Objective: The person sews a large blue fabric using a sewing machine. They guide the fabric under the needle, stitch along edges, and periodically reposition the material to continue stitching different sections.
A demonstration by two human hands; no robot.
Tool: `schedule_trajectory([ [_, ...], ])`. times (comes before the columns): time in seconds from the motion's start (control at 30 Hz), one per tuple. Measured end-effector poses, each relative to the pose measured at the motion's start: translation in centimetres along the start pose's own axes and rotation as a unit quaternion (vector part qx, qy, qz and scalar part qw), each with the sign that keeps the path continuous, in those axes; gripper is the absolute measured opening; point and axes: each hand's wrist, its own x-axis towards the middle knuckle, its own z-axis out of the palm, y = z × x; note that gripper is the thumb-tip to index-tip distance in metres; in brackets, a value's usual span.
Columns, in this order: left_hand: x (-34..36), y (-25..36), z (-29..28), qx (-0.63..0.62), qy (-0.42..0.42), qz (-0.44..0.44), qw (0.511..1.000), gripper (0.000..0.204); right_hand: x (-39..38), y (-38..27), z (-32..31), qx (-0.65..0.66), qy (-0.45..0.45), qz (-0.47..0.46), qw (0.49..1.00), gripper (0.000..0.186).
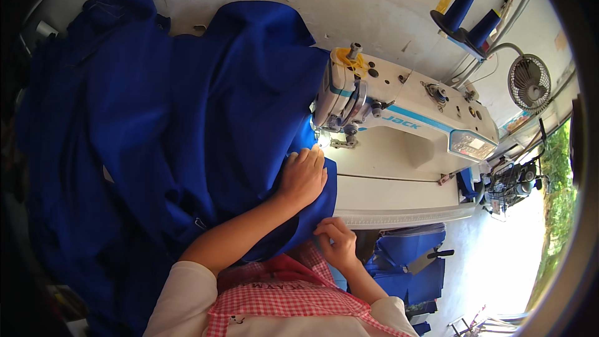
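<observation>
Your left hand (304, 178) lies on the big blue cloth (249, 87) with its fingers bent, close to where the cloth goes under the sewing machine (399, 106). You may be just pressing or you may be pinching; I can't tell. Your right hand (338, 243) is nearer to you, beside the cloth's right edge, with its fingers curled in. It might have a bit of the edge, but I can't tell that either.

The cloth lies to the left of the machine and makes a huge, wrinkly heap. It looks soft and bendy, a bit smooth, and not easy to break. So much of it together is likely heavy, and it may pull to the left. The flat part by the edge looks best to hold, with fingertips away from the needle spot.

Past your hands is the pale table (393, 196), with more blue pieces (412, 243) below it. Farther off are two blue thread cones (458, 7) and a small fan (529, 82).

Your left fingers and the machine's head hide the needle's tip. Folds hide the cloth's underside, and its far left side fades into the dark rim.
</observation>
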Motion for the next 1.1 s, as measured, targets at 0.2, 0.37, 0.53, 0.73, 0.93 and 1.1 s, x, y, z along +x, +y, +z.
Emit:
schedule_trajectory([
  [0.2, 0.4, 0.1, 0.5, 0.003, 0.008, 0.0, 1.0, 0.036, -3.5, 2.8, 5.4, 0.35, -0.07, 0.355, 0.864, 0.022],
  [0.37, 0.3, -2.1, 0.6, -0.136, 0.038, -0.002, 0.99, 0.034, -5.0, 3.5, 6.6, 0.511, -0.175, 0.361, 0.76, 0.018],
  [0.53, -3.0, -12.2, -3.7, -0.036, 0.057, -0.185, 0.98, 0.046, -9.2, 4.7, -3.2, 0.351, -0.073, 0.331, 0.873, 0.014],
  [0.73, -6.0, -14.4, -7.3, -0.011, 0.026, -0.236, 0.971, 0.052, -8.0, 5.2, -6.6, 0.199, -0.019, 0.324, 0.924, 0.013],
  [0.93, -1.2, -2.8, -8.4, -0.098, -0.086, 0.025, 0.991, 0.05, -7.5, 1.5, -2.2, 0.507, 0.051, 0.354, 0.784, 0.033],
  [1.1, -1.3, -1.9, -2.0, -0.086, -0.056, 0.019, 0.995, 0.047, -8.8, 1.4, -0.2, 0.338, 0.042, 0.334, 0.879, 0.021],
])
